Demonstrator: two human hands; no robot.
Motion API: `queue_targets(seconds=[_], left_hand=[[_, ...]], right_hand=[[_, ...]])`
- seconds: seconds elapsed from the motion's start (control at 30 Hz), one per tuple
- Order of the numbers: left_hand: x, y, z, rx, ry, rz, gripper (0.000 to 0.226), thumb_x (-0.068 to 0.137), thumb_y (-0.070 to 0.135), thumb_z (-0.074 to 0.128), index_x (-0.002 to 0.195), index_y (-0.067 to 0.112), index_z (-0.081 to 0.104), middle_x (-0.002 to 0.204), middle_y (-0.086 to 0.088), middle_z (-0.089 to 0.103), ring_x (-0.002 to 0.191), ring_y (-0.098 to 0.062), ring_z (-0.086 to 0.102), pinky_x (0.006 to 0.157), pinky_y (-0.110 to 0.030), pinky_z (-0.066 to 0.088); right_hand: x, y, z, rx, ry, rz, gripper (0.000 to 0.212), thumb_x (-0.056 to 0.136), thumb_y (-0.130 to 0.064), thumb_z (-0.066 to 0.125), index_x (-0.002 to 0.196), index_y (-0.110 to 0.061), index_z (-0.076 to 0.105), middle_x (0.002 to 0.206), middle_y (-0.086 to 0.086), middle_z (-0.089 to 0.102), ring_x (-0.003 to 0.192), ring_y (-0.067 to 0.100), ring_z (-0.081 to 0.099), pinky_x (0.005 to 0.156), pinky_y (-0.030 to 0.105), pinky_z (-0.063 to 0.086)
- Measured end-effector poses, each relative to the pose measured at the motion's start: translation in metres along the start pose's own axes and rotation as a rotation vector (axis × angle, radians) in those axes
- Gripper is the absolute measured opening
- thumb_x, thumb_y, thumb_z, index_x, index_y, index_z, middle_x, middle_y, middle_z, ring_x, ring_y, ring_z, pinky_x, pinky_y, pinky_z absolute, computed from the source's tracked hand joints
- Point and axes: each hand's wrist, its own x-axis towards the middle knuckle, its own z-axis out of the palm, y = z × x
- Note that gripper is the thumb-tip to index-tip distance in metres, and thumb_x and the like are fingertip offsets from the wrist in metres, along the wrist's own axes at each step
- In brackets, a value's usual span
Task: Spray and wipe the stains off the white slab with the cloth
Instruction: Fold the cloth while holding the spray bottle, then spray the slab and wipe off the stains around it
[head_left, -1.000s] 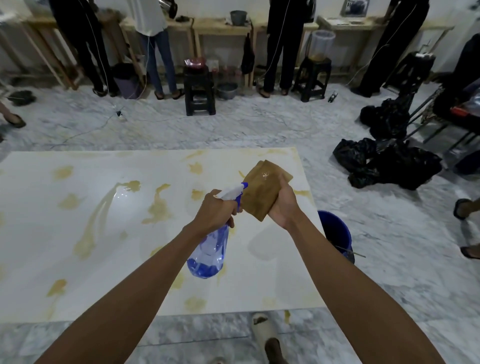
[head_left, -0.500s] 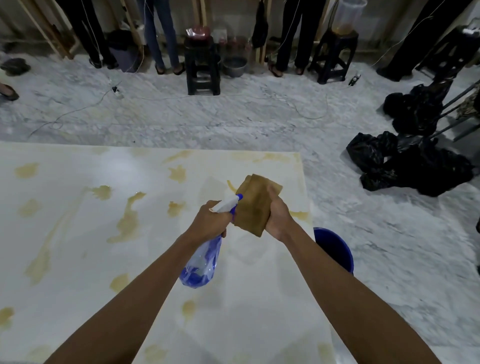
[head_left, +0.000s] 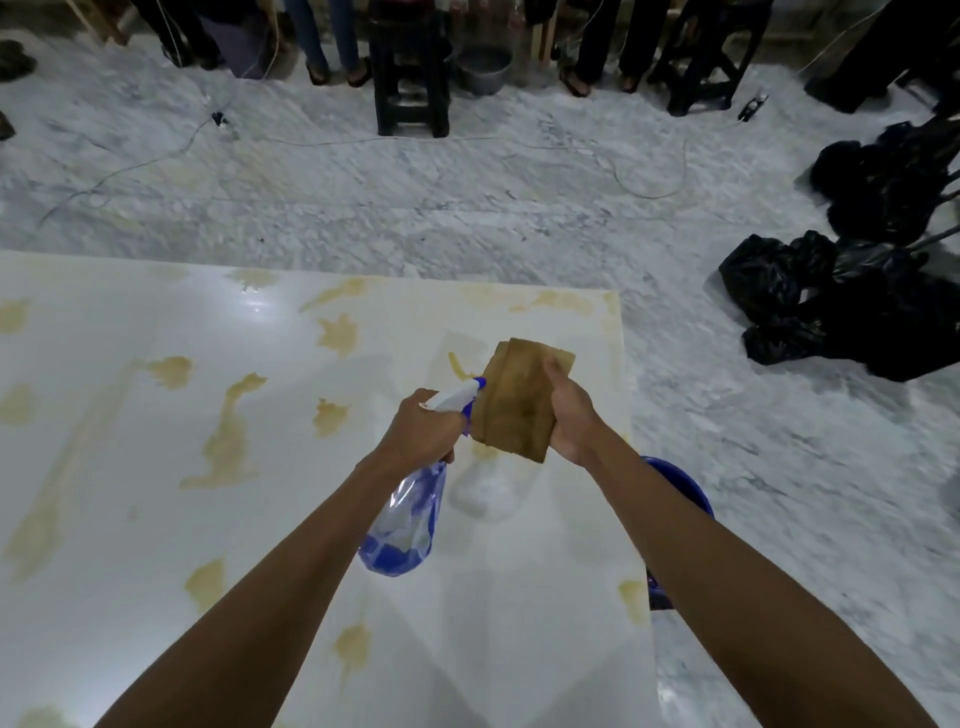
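— The white slab (head_left: 156, 493): where did it lie, and how did it look?

— It lay flat and low, filling the lower left of the view, its far right corner toward the marble floor (head_left: 467, 208). Yellowish stains (head_left: 228, 441) were scattered over it, with a pale wet patch just below the hands.

— And the hands?

— Both were held above the slab near its right edge. The left hand (head_left: 421, 431) was clenched around the neck of a spray bottle (head_left: 402, 525), a clear one with blue liquid hanging below the fist. Its white head with a blue tip pointed at the cloth (head_left: 514, 405).

— Who held the cloth?

— The right hand (head_left: 569, 415) grasped it, thumb on its front, the folded brown cloth standing upright, right at the nozzle.

— Anything else nearby?

— A blue bucket (head_left: 696, 493) sat on the floor just beside the slab's right edge, partly hidden by the right forearm. Black bags (head_left: 857, 312) lay well apart on the right, and black stools (head_left: 410, 78) and people's legs stood at the far side.
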Motion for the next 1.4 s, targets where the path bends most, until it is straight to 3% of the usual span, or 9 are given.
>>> queue_targets(seconds=[0.13,0.27,0.47,0.8,1.03,1.17,1.23,1.33,1.4], left_hand=[[0.015,0.016,-0.01,-0.113,0.036,0.055,0.032,0.095,0.017,0.058,0.092,-0.012,0.07,0.044,0.008,0.059,0.036,-0.017,0.049,0.052,-0.025,0.046],[0.035,0.026,-0.011,-0.171,0.069,0.132,0.034,0.086,0.027,0.061,0.084,-0.005,0.072,0.056,-0.004,0.062,0.038,-0.019,0.05,0.056,-0.03,0.047],[0.038,0.012,0.001,-0.204,0.081,0.142,0.037,0.081,0.032,0.056,0.084,0.0,0.072,0.078,-0.018,0.073,0.04,-0.019,0.052,0.058,-0.033,0.048],[-0.02,-0.038,0.021,-0.134,0.063,0.127,0.031,0.086,0.025,0.056,0.088,-0.002,0.072,0.088,-0.02,0.074,0.039,-0.015,0.053,0.057,-0.03,0.049],[-0.109,-0.096,0.028,-0.123,0.007,0.092,0.04,0.075,0.034,0.057,0.087,-0.002,0.07,0.078,-0.005,0.073,0.039,-0.018,0.052,0.057,-0.029,0.048],[-0.153,-0.133,0.031,-0.08,0.017,0.074,0.024,0.092,0.018,0.058,0.085,0.0,0.071,0.068,-0.002,0.067,0.037,-0.015,0.051,0.049,-0.023,0.044],[-0.173,-0.146,0.031,-0.099,0.012,0.071,0.02,0.091,0.013,0.058,0.085,0.0,0.072,0.069,-0.003,0.068,0.039,-0.016,0.05,0.05,-0.024,0.044],[-0.182,-0.145,0.021,-0.14,0.005,0.101,0.028,0.096,0.02,0.059,0.083,-0.002,0.071,0.068,-0.004,0.067,0.039,-0.015,0.049,0.046,-0.022,0.045],[-0.175,-0.133,0.009,-0.15,0.025,0.128,0.033,0.096,0.025,0.059,0.084,-0.004,0.071,0.065,-0.001,0.067,0.04,-0.017,0.048,0.048,-0.022,0.045]], right_hand=[[0.027,-0.032,-0.021,-0.609,0.204,-0.342,0.036,0.105,-0.046,0.04,0.098,-0.02,0.065,0.085,0.007,0.067,0.075,0.024,0.064,0.066,0.033,0.052],[0.092,-0.065,-0.028,-1.37,0.281,-0.698,0.047,0.107,-0.044,0.028,0.149,-0.028,0.038,0.144,0.003,0.054,0.125,0.028,0.055,0.097,0.049,0.046],[0.143,0.027,-0.048,-1.98,0.202,-0.39,0.063,0.104,-0.051,0.021,0.158,-0.034,-0.006,0.167,0.011,-0.01,0.151,0.045,-0.006,0.119,0.064,-0.001],[0.057,0.129,-0.064,-1.872,0.258,-0.598,0.064,0.1,-0.055,0.003,0.155,-0.032,0.025,0.163,0.017,0.022,0.147,0.05,0.019,0.114,0.071,0.014],[-0.052,0.239,-0.079,-1.839,0.255,-0.555,0.069,0.096,-0.051,0.026,0.159,-0.031,0.007,0.16,0.018,0.03,0.143,0.05,0.03,0.108,0.071,0.024],[-0.128,0.293,-0.073,-1.801,0.109,-0.458,0.065,0.098,-0.052,0.013,0.153,-0.041,-0.02,0.166,0.014,0.005,0.15,0.049,0.008,0.114,0.072,0.013],[-0.148,0.292,-0.064,-1.686,0.053,-0.331,0.058,0.105,-0.049,0.018,0.158,-0.036,0.001,0.168,0.007,0.006,0.153,0.042,0.004,0.119,0.065,0.009],[-0.163,0.247,-0.051,-1.043,0.014,-0.337,0.04,0.104,-0.045,0.038,0.138,-0.031,0.053,0.142,-0.004,0.057,0.138,0.024,0.047,0.115,0.048,0.036],[-0.161,0.202,-0.045,-0.712,0.023,-0.29,0.031,0.106,-0.041,0.039,0.125,-0.03,0.061,0.131,-0.009,0.062,0.127,0.014,0.056,0.11,0.035,0.041]])
